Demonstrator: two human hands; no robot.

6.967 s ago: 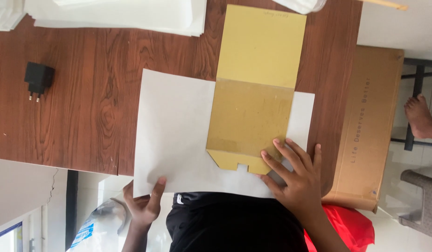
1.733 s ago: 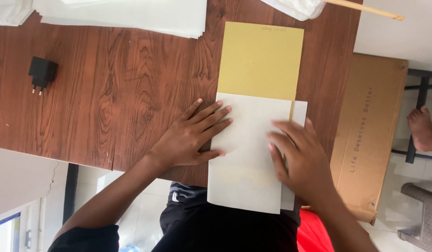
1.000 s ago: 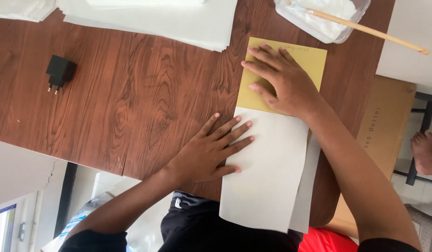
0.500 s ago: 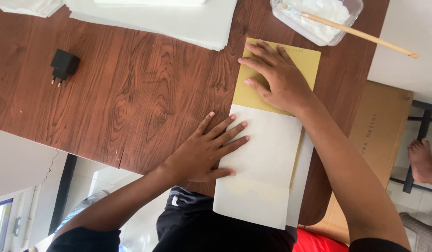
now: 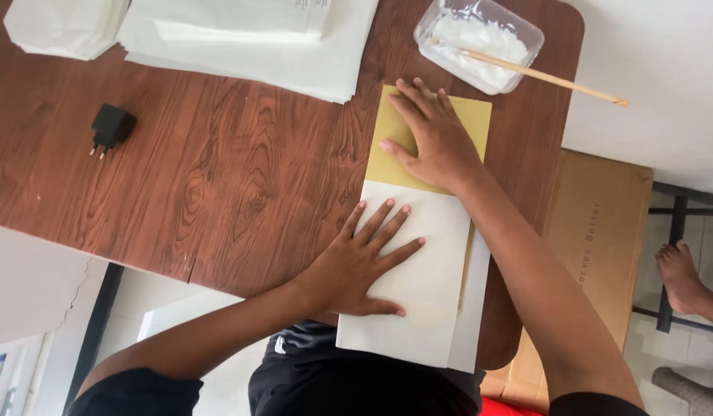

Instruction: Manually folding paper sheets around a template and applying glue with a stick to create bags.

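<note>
A yellow-brown card sheet [image 5: 468,117] lies on the brown wooden table [image 5: 218,169], its near part wrapped by a folded white paper [image 5: 430,285] that hangs over the table's front edge. My left hand [image 5: 364,258] lies flat with spread fingers on the white paper. My right hand [image 5: 430,139] presses flat on the uncovered yellow card at the far end. Neither hand grips anything.
A clear plastic tub of white paste [image 5: 480,42] with a wooden stick [image 5: 541,73] stands at the far right. Stacks of white paper [image 5: 249,35] lie along the back. A black plug adapter [image 5: 110,127] sits left. A cardboard box [image 5: 595,239] and another person's bare foot [image 5: 680,273] are right.
The white paper went from lying flat under the card to folded over it. My right hand moved up from the white paper onto the yellow card; my left hand stays on the paper.
</note>
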